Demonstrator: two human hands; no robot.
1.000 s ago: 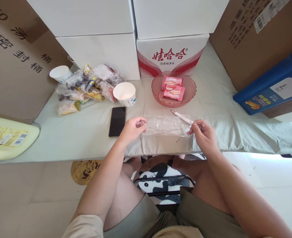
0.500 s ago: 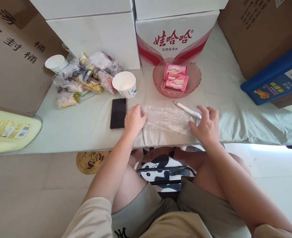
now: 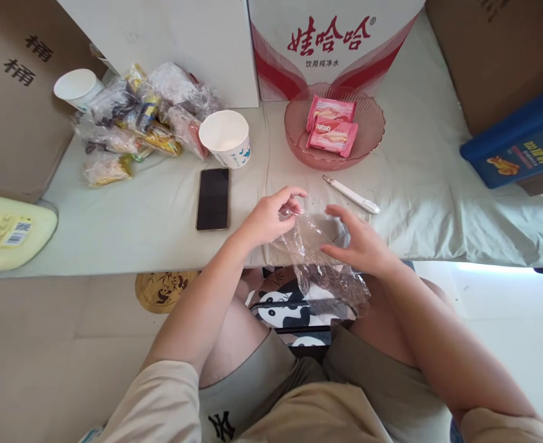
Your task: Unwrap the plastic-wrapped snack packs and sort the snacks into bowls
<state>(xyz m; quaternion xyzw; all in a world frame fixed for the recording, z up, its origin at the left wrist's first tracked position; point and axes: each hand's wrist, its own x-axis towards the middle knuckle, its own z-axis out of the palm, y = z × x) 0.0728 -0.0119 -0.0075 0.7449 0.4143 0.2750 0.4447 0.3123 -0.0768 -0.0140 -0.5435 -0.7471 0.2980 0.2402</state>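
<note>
My left hand [image 3: 273,215] pinches one end of a clear plastic bag [image 3: 315,258], thin and crinkled. The rest of the bag droops over the table's front edge above my lap. My right hand [image 3: 356,240] is beside the bag with thumb and fingers spread apart. Beyond that hand lies a white pen-shaped tool [image 3: 352,194]. A pink ribbed glass bowl [image 3: 294,144] behind it holds two pink wafer packets [image 3: 333,136]. To the left of my left hand a black phone [image 3: 213,200] lies flat, with a white paper cup [image 3: 225,138] just behind it.
Several wrapped snacks [image 3: 137,123] are heaped at the back left near a second paper cup [image 3: 78,89]. White cartons [image 3: 331,46] stand along the back. A yellow jug [image 3: 15,234] is at the left, a blue box [image 3: 520,141] at the right.
The plastic bag, flat on the table between both hands before, has been lifted by my left hand and now hangs over the edge. My right hand has opened and moved left.
</note>
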